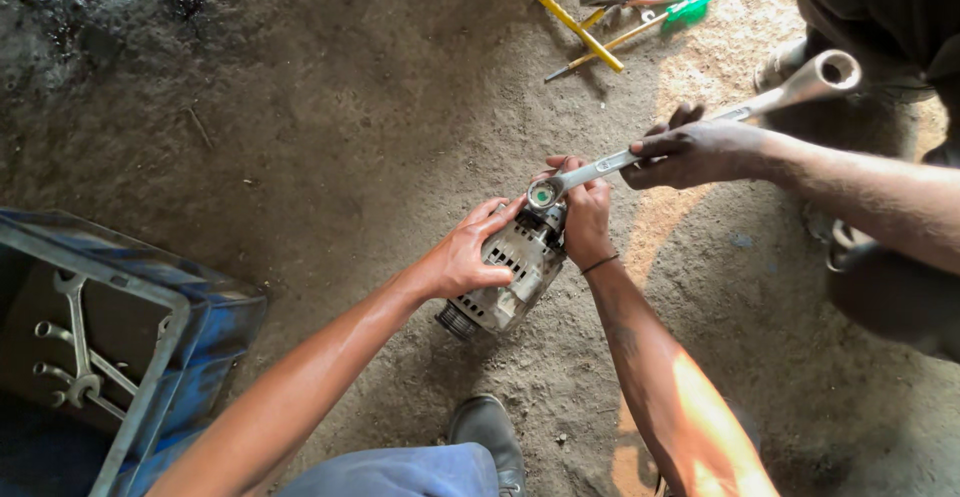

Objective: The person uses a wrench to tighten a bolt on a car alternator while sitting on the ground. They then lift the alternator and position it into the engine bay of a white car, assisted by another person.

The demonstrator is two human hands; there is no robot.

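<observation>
Fingers of your left hand (pixel 470 255) are curling around the grey finned motor part (pixel 510 275), gripping its side and top, thumb pressing on the ribbed casing. Your right hand (pixel 585 215) is closing on the upper end of the same part, fingers wrapped just below the ring end of a long wrench (pixel 600 167), which is sitting on the round nut (pixel 542 194) at the top. The part is standing tilted on the dirt floor (pixel 330 137), its lower end touching the ground between your forearms.

Another person's hand (pixel 695 152) is clasping the wrench shaft farther out, with a metal pipe (pixel 810 82) slipped over the handle end.

Both your forearms are reaching forward and converging on the part, the right wrist wearing a thin dark band. Open floor is lying to the left and ahead. A blue metal toolbox (pixel 170 302) holding spanners is sitting well apart at your left, and screwdrivers and pliers (pixel 625 12) are lying well ahead. Your shoe (pixel 490 432) is resting near the part.
</observation>
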